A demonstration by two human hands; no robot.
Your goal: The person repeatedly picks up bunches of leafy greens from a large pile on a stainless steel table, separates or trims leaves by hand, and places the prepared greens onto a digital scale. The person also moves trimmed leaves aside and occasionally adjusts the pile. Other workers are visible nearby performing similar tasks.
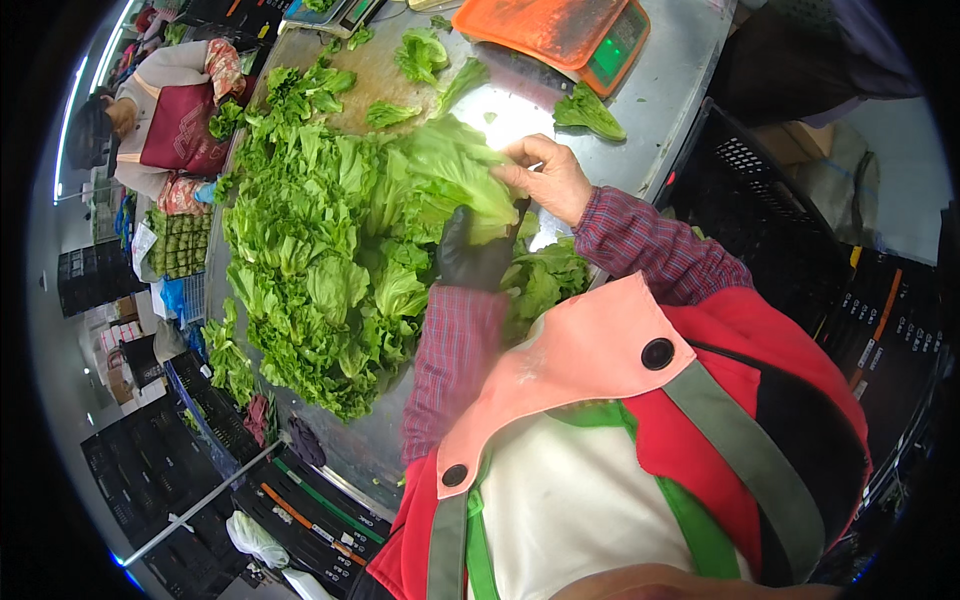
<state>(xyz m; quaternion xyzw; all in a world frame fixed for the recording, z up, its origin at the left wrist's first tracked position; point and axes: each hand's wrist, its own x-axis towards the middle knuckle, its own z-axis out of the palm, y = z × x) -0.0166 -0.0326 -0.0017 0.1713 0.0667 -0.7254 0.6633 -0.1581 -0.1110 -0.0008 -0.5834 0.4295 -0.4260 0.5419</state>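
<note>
A head of green leaf lettuce (457,161) is held over the metal table, its pale stem end towards me. My left hand (476,251), in a black glove, grips it from below near the stem. My right hand (551,176) is bare; its thumb and fingers pinch an outer leaf beside the base. Just beyond my hands lies a big heap of lettuce (315,247), which the held head partly covers. More lettuce leaves (547,274) lie close to my body, partly hidden behind my left hand and forearm.
An orange weighing scale (551,34) with a lit display stands at the far side. A loose lettuce (589,112) lies near it. Black plastic crates (757,187) stand to the right. Across the metal table (352,442), a person in a maroon apron (184,124) works beside the heap.
</note>
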